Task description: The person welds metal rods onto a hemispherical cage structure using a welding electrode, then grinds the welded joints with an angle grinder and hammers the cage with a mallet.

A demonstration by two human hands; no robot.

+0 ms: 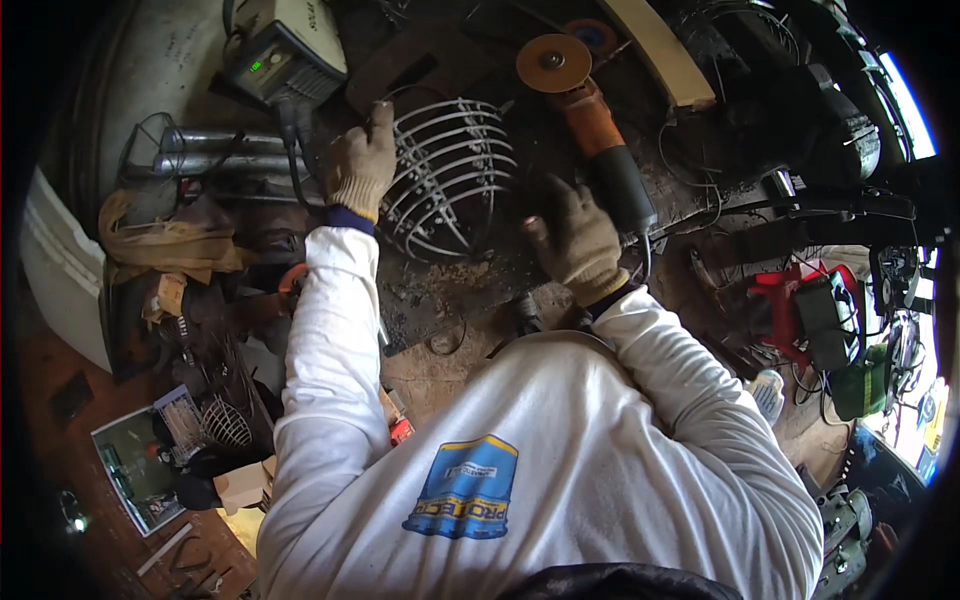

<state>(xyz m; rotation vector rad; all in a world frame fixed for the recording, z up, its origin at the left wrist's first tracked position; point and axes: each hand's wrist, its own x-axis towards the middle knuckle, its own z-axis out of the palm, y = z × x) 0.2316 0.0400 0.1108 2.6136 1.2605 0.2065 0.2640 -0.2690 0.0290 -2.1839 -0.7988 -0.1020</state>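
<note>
A round cage of bent grey metal wire [450, 180] lies on its side on a dirty dark workbench [450, 285]. My left hand [360, 165], in a beige work glove, grips the cage's left rim. My right hand [575, 240], also gloved, rests on the bench just right of the cage, fingers spread, holding nothing that I can see. An angle grinder [600, 140] with an orange and black body and a brown disc lies just beyond my right hand, its cable trailing past my wrist.
A grey welding machine [285, 60] with a green light stands at the back left, metal pipes [220, 150] beside it. Rags and clutter lie left. A smaller wire cage [225, 420] sits lower left. A wooden plank [660, 50] leans at the back. Red tools [800, 300] lie right.
</note>
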